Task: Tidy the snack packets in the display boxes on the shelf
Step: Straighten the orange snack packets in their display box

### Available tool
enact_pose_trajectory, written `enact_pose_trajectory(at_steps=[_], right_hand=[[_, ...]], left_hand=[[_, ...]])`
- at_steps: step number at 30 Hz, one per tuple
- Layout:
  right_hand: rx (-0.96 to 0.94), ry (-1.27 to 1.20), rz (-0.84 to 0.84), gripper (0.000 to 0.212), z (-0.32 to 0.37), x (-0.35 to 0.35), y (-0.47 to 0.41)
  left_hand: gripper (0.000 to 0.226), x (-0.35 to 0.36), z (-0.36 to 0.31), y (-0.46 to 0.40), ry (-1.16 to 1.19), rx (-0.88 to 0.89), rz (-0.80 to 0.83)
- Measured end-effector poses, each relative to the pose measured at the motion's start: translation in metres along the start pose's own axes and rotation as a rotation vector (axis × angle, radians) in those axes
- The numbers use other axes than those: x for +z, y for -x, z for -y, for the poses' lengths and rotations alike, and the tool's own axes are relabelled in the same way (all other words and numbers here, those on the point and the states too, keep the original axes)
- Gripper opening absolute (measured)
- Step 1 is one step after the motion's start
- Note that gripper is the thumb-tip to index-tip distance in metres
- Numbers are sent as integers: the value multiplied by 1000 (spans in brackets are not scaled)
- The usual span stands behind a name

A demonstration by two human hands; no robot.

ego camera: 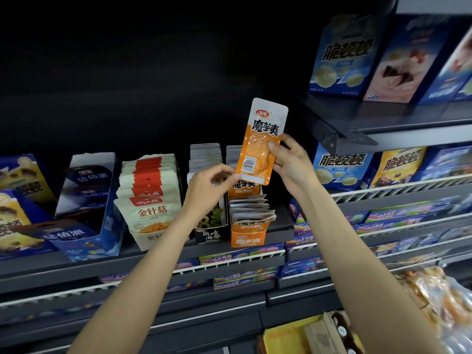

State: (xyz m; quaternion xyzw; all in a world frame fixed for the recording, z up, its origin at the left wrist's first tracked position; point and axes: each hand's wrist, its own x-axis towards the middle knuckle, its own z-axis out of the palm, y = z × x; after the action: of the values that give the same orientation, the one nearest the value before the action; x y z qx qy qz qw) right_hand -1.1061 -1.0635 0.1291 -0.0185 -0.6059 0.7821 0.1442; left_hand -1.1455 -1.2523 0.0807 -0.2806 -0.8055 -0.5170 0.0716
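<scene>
Packet (260, 144) upright between both hands (212, 183), pinched at lower edges

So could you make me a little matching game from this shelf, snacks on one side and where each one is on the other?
Things:
1. orange packet
2. orange display box
3. mushroom packets
4. black seaweed box

Places:
A. left of the seaweed box, red and white
B. held up by the left hand and right hand
C. between the mushroom packets and the orange box
D. on the shelf under the raised packet

Pairs: 1-B, 2-D, 3-A, 4-C
</scene>
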Motion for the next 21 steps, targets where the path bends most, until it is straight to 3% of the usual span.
enact_pose_trajectory(at_steps=[7,13,16,18,21], right_hand=[[16,5,-9,20,1,-1,-1],[-67,156,36,14,21,-4,5],[-155,401,51,6,36,1,7],[-244,654,3,3,42,5,8],[-326,928,-127,11,43,12,11]], left_hand=[[8,-1,0,1,-7,-16,29],[6,-2,-4,-2,-19,-59,28],[1,-1,-7,-4,-9,-71,14],[18,0,-7,-4,-16,-46,-3],[22,1,-7,-4,-71,4,-2]])
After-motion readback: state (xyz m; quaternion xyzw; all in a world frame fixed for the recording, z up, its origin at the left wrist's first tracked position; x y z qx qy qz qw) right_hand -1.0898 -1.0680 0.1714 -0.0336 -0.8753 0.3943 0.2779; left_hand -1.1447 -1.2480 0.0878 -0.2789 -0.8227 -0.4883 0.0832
